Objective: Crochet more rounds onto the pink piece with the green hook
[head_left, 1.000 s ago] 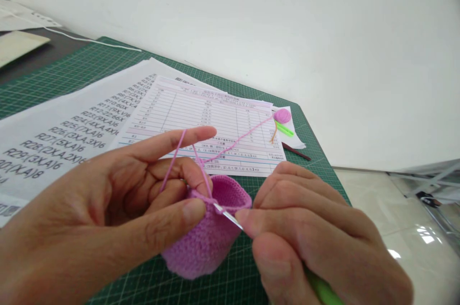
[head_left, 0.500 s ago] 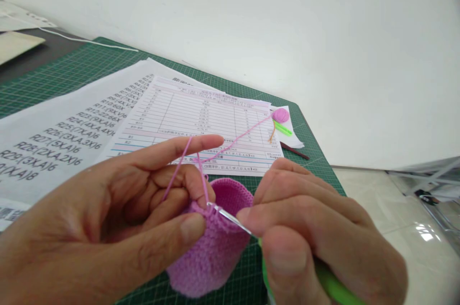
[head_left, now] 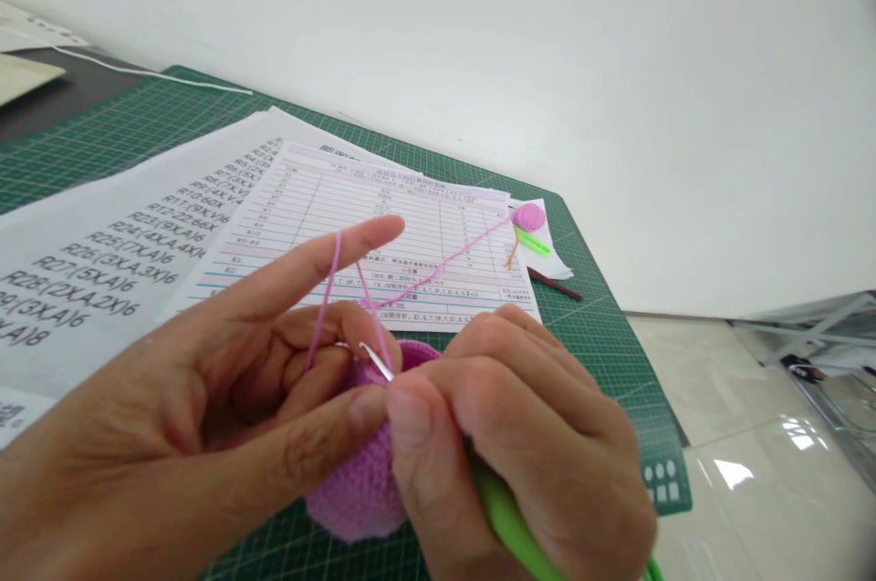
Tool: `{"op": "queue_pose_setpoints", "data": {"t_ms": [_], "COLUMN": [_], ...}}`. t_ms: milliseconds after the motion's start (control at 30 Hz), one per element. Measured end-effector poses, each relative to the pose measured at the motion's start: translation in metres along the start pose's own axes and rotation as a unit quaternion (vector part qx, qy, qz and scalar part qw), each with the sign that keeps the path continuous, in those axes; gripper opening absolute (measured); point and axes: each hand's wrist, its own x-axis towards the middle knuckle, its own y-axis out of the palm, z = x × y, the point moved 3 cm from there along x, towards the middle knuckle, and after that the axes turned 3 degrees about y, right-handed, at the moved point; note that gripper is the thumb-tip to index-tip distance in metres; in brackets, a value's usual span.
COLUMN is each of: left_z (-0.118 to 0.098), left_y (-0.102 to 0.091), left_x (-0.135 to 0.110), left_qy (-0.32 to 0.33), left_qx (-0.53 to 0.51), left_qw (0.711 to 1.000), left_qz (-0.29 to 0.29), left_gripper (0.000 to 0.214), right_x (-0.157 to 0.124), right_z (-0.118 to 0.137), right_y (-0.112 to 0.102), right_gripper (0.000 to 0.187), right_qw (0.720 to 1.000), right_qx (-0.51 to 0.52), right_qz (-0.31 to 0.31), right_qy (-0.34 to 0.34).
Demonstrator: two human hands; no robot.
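Note:
My left hand [head_left: 198, 399] pinches a pink crocheted cup [head_left: 352, 494] between thumb and bent fingers. Its forefinger is stretched out with pink yarn [head_left: 438, 266] looped over it. My right hand [head_left: 526, 444] grips a crochet hook [head_left: 503, 513] with a green handle. The hook's metal tip [head_left: 375, 360] pokes past the cup's rim toward the left fingers. The yarn runs back to a small pink ball [head_left: 529, 216] at the mat's far right.
A green cutting mat [head_left: 602, 335] covers the table. Printed sheets [head_left: 383, 225] with rows and tables lie on it behind my hands. A green clip and a dark stick [head_left: 556, 285] lie beside the ball. To the right the mat's edge drops to a shiny floor.
My right hand has slid left over the cup, hiding most of its rim, and pushed the hook tip further left and up. The left forefinger has lifted slightly.

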Motion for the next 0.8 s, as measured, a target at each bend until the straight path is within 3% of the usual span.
{"op": "queue_pose_setpoints", "data": {"t_ms": [133, 267, 400, 567, 667, 800], "left_z": [-0.002, 0.010, 0.017, 0.007, 0.005, 0.014], "left_y": [0.003, -0.002, -0.005, 0.002, 0.003, -0.005], "left_x": [0.000, 0.002, 0.002, 0.001, 0.004, 0.009], "left_qy": [0.018, 0.030, 0.086, 0.117, 0.128, 0.026], "left_qx": [0.032, 0.043, 0.070, 0.146, 0.080, -0.033], "left_qw": [0.999, 0.998, 0.991, 0.975, 0.985, 0.999], "left_qz": [0.006, -0.033, -0.072, -0.119, -0.087, -0.025], "left_gripper": [0.075, 0.075, 0.080, 0.076, 0.070, 0.073], "right_x": [0.004, 0.004, 0.000, -0.001, -0.002, -0.003], "right_z": [0.004, 0.006, 0.005, 0.004, 0.003, 0.001], "right_y": [0.002, 0.006, 0.014, 0.025, 0.024, 0.017], "right_gripper": [0.041, 0.044, 0.044, 0.043, 0.039, 0.035], "right_qw": [0.998, 0.994, 0.995, 0.991, 0.987, 0.993], "right_qx": [-0.064, -0.101, -0.089, -0.072, -0.044, -0.016], "right_qz": [-0.002, 0.003, -0.046, -0.105, -0.146, -0.121], "right_qy": [-0.030, -0.037, 0.005, 0.043, 0.039, 0.004]}}
